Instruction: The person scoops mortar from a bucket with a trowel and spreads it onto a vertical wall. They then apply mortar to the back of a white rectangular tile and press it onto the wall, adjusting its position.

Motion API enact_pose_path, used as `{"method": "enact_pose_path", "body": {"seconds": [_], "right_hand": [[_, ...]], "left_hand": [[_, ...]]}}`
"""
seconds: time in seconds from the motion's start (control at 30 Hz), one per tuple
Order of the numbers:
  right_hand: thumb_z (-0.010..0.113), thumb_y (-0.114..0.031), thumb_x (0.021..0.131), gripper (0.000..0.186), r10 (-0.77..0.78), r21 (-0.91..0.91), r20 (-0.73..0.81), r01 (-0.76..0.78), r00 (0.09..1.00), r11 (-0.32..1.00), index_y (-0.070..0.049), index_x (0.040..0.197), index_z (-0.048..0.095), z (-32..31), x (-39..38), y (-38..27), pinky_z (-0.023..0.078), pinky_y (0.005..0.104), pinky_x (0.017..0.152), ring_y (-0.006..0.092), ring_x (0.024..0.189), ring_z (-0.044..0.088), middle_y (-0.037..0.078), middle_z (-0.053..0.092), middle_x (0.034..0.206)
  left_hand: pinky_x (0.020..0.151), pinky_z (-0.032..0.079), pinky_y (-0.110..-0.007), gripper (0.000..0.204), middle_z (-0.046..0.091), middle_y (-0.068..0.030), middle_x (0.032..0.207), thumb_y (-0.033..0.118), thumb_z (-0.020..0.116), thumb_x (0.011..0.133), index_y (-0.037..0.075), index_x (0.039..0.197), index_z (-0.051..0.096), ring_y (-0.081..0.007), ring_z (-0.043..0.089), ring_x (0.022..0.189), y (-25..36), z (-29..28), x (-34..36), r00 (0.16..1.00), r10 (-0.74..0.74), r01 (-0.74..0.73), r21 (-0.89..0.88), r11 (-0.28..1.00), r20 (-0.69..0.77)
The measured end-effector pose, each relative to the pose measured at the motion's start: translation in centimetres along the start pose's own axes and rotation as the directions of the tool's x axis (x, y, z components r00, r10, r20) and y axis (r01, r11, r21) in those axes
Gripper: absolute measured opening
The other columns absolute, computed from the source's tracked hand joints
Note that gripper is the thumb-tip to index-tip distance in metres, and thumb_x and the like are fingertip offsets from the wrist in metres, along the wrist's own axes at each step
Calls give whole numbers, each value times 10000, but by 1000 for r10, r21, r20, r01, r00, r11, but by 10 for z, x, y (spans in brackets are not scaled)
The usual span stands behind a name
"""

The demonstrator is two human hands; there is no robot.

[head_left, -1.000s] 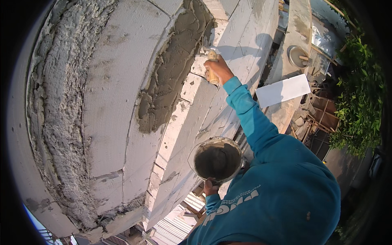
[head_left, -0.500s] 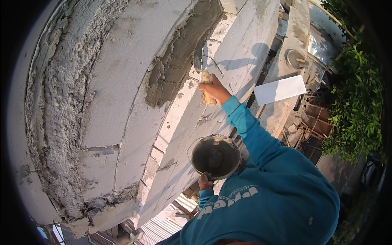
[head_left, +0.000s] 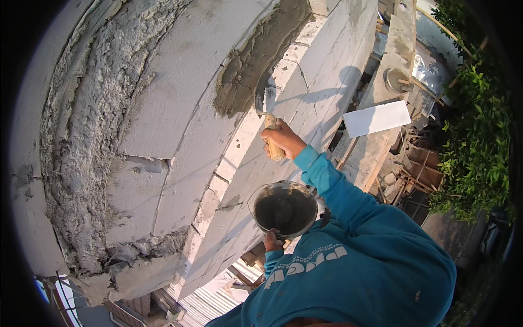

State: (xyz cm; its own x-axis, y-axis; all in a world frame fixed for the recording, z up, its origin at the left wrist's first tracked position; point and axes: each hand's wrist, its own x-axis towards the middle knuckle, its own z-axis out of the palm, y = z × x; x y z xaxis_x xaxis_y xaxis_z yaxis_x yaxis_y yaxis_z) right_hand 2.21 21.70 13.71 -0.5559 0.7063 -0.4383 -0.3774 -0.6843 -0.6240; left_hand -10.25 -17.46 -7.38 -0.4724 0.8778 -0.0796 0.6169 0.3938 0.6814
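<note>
A: Which relation matters most from where you watch?

B: On my remote feed, the wet mortar patch (head_left: 253, 61) lies far and slightly left of the right hand (head_left: 284, 139). Its long axis slants from near left to far right along the pale block wall (head_left: 180, 131).

A: So the right hand is the nearer one?

B: Yes, clearly. The left hand (head_left: 273, 240) is well apart from the patch, lower and near the body.

A: How do the hands stand?

B: I see the right one closed round the wooden handle of a trowel (head_left: 273, 143). The handle points far, its tip leaning a little left, and the blade sits by the near right edge of the mortar. I can't tell whether it presses on the wall or only hangs beside it.

A: And the left?

B: I make out its fingers clamped on the near rim of a bucket (head_left: 280, 191), mouth up, dark inside. The hands are apart from each other, the bucket between the left one and the trowel.

A: Anything to the right?

B: A white slab (head_left: 377, 118), with a second bucket (head_left: 396, 82) farther off.
</note>
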Motion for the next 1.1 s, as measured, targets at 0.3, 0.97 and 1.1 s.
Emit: {"method": "enact_pose_path", "body": {"seconds": [0.3,0.97,1.1], "right_hand": [[609,-65,833,433,-1,31,-36,2,999,1000,-98,1100,271,51,-12,55,511,438,458,227,617,557,127,451,884],[553,10,868,396,-233,234,63,212,971,949,-95,1089,242,107,-28,107,505,351,389,166,528,543,117,481,847],[542,24,869,401,-278,305,59,247,959,920,-98,1096,235,119,-14,87,509,355,395,160,518,541,114,483,837]], "left_hand": [[643,496,-406,350,632,-165,782,40,570,612,27,957,623,-338,629,732,-32,0,-21,998,-57,56,-86,995,-12],[644,520,-306,397,631,-89,800,-49,571,589,22,977,608,-193,631,734,-38,-24,-46,989,-145,145,6,989,35],[626,512,-312,372,627,-90,781,-40,580,586,32,948,618,-198,627,713,-8,-35,-44,988,-148,138,166,976,48]]}}
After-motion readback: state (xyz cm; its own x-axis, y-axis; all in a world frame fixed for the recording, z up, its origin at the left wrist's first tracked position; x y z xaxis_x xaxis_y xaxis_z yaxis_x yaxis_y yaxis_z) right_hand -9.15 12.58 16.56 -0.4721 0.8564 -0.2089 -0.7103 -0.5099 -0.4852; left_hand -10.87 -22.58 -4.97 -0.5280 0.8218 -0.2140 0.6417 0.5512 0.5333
